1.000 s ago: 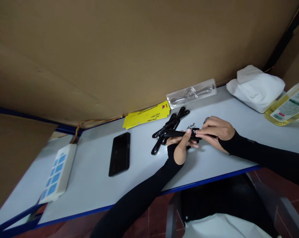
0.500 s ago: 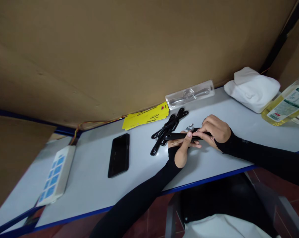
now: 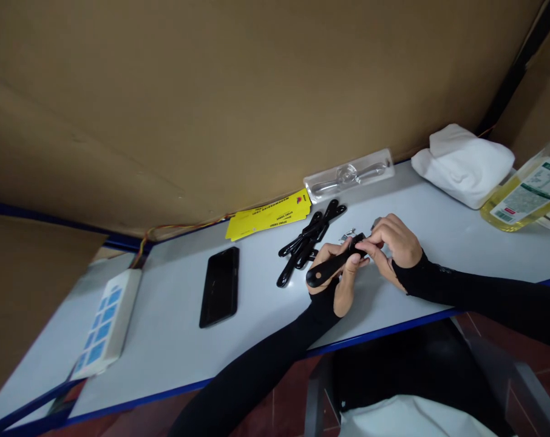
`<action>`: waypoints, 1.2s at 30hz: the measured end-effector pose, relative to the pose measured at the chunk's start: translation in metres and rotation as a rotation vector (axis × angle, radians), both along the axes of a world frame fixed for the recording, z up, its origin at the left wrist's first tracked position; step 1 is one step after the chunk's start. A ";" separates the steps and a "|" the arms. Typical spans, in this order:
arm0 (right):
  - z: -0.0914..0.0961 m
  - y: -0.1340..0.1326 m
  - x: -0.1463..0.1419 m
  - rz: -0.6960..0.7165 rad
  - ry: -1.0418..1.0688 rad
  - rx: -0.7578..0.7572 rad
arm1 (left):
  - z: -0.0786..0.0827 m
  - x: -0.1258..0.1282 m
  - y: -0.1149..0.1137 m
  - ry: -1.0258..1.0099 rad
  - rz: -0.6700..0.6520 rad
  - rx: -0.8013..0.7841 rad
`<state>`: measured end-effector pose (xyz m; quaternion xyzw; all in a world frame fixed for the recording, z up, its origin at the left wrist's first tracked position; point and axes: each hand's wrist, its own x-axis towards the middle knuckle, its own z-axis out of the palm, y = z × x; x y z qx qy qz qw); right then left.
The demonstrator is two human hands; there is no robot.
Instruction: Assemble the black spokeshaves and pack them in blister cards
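Observation:
My left hand point(image 3: 339, 276) is wrapped round a black plastic handle point(image 3: 326, 270), which points down and to the left. At the handle's upper end my right hand point(image 3: 390, 241) pinches with curled fingers, touching that same handle. Both arms wear black sleeves. A pile of several more black handles point(image 3: 305, 243) lies just left of my hands on the pale table point(image 3: 175, 340). Small shiny metal parts point(image 3: 348, 233) rest on the table behind my fingers.
A black phone point(image 3: 220, 285) lies face up to the left. Yellow cards point(image 3: 269, 213) and a clear blister pack point(image 3: 348, 174) sit by the cardboard wall. A white cloth point(image 3: 464, 162) and an oil bottle point(image 3: 523, 197) stand at right, a white-blue box point(image 3: 104, 325) at far left.
The handle was level across both hands; now its left end has tilted down toward me, and my left hand has closed round its middle. My right hand stays at the upper end.

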<state>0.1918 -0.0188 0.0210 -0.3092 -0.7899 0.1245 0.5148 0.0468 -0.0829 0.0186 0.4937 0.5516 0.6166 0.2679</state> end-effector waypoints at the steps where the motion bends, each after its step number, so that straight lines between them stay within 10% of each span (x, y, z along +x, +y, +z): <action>1: -0.001 0.000 0.000 0.004 0.012 -0.020 | 0.000 0.001 0.000 0.026 0.015 0.017; 11: -0.012 0.024 0.009 -0.031 -0.069 0.035 | -0.020 -0.011 0.027 -0.261 -0.046 -0.189; 16: -0.036 0.036 0.017 0.183 -0.242 -0.171 | -0.032 -0.014 0.040 -0.299 -0.135 -0.285; 22: -0.035 0.042 0.023 0.230 -0.205 -0.237 | -0.019 -0.027 0.050 -0.053 -0.299 -0.182; 27: -0.025 0.068 0.038 -0.042 -0.409 -0.375 | -0.003 -0.064 0.071 0.426 -0.145 0.064; 36: -0.018 0.123 0.062 -0.197 -0.651 -0.328 | 0.003 -0.113 0.099 0.601 0.004 -0.062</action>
